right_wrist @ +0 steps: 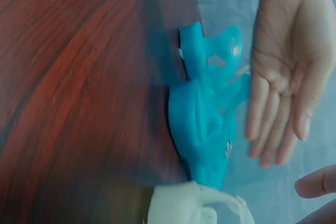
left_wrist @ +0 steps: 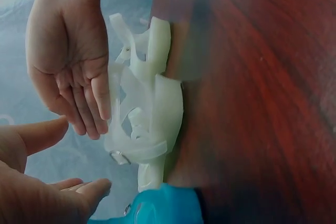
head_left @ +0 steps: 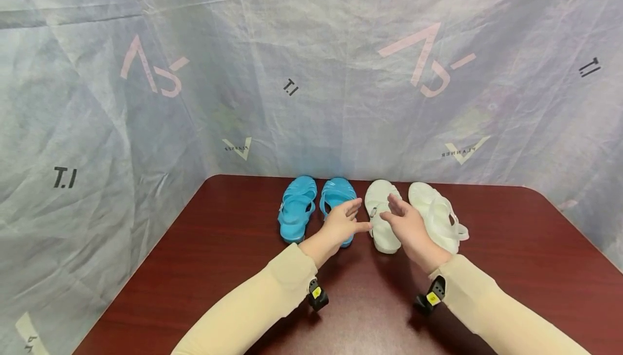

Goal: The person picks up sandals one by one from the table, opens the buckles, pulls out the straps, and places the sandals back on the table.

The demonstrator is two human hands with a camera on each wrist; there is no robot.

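Two blue sandals (head_left: 294, 211) and two white sandals (head_left: 433, 209) stand in a row near the table's far edge, toes toward the back. My left hand (head_left: 340, 222) hovers over the right-hand blue sandal (head_left: 339, 190), partly covering it, fingers extended and nothing in them. My right hand (head_left: 409, 228) is held over the white pair, overlapping the left-hand white sandal (head_left: 382, 230) in the head view, its fingers loosely straight and holding nothing. Both palms face each other. In the right wrist view, the blue sandals (right_wrist: 194, 114) appear beyond the hands.
The dark red wooden table (head_left: 219, 268) has rounded far corners. A grey printed cloth (head_left: 311, 73) hangs behind it and along its left side. Each wrist carries a small black camera, such as the one on the left wrist (head_left: 318, 295).
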